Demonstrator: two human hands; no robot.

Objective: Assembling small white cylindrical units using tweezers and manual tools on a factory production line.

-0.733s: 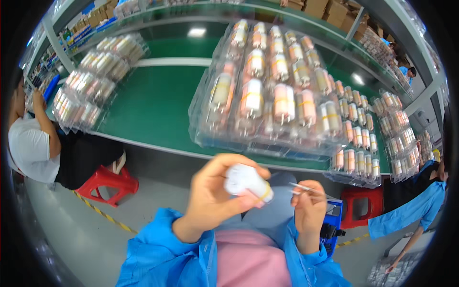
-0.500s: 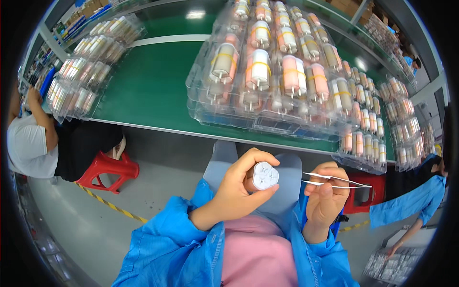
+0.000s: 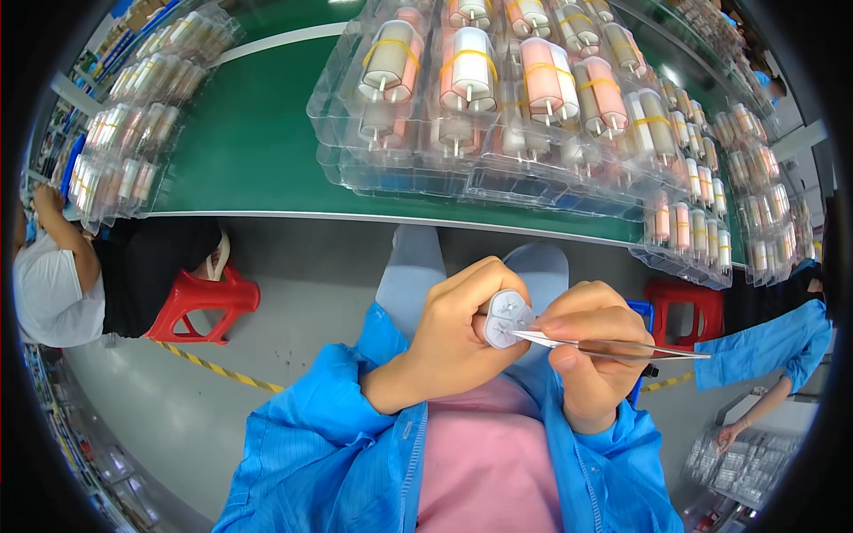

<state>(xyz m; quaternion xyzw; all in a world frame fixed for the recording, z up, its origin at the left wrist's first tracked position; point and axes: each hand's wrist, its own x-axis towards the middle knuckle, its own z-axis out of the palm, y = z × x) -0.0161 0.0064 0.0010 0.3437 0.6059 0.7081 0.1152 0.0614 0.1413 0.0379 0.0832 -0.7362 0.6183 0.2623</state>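
A long green workbench fills the upper part of the view, its pale front edge curving across the middle. On it stand stacks of clear plastic trays holding rows of white and pink cylindrical parts bound with yellow bands; more such trays lie at the left end and along the right side. Below the bench is a grey floor with a yellow-and-black striped line. A red stool stands at the left, beside a seated person in a white top; another red stool stands at the right, near a person's blue sleeve.

The wearer's own arms, in blue sleeves over a pink garment, come up from the lower edge. The left hand curls its fingers and thumb around a small white cylindrical part, held in front of the chest with its end face toward the camera. The right hand pinches slim metal tweezers between thumb and fingers; the tweezer tips touch the end face of the part, and the hands sit just beside each other.
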